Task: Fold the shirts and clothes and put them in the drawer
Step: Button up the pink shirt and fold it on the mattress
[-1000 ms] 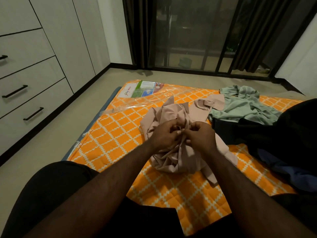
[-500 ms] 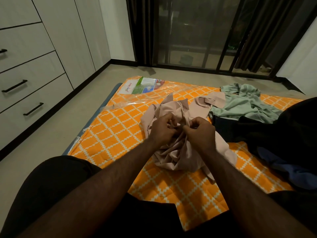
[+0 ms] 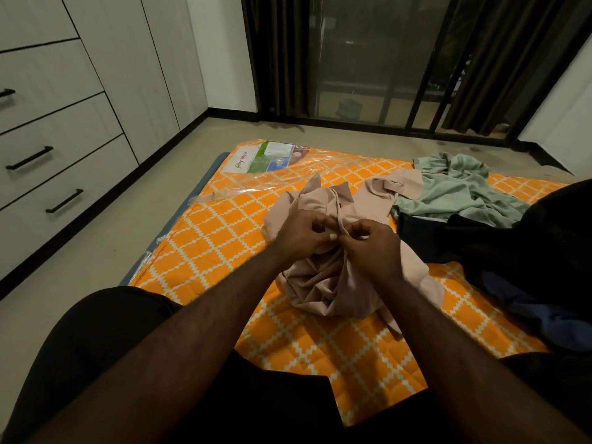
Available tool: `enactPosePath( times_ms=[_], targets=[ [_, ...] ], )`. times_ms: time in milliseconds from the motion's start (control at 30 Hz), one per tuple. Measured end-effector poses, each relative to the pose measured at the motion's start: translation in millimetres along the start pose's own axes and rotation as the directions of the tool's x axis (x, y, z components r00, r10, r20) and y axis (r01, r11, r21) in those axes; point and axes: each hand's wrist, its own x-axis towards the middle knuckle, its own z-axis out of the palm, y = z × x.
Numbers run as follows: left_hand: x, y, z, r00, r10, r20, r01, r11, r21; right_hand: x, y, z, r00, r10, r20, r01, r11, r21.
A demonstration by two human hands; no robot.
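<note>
Both hands were on the pink shirt (image 3: 333, 277), bunched up mid-mattress (image 3: 224, 238) — left hand (image 3: 304, 233) and right hand (image 3: 371, 248) close together, fingers curled, each pinching a bit of fabric near the top. Green shirt (image 3: 458, 193) lay crumpled behind it, dark clothes (image 3: 512, 251) piled to the right. Drawers (image 3: 64, 174) sat shut along the left wall.

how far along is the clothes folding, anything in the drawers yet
Nothing looks finished: no folded piece shows, and the white drawers with black handles are all closed. In hand: the left hand and right hand pinch the crumpled beige shirt on the orange patterned mattress. Left: the pale green garment, the dark clothes pile, then stowing everything.
</note>
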Motion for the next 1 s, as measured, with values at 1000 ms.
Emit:
enactPosePath(
  times_ms=[1000],
  targets=[
    [-4, 0, 20, 0.951, -0.184, -0.248, 0.159, 0.98, -0.117, -2, 4, 7, 0.994, 0.092, 0.055, -0.096, 0.993, 0.072]
  ],
)
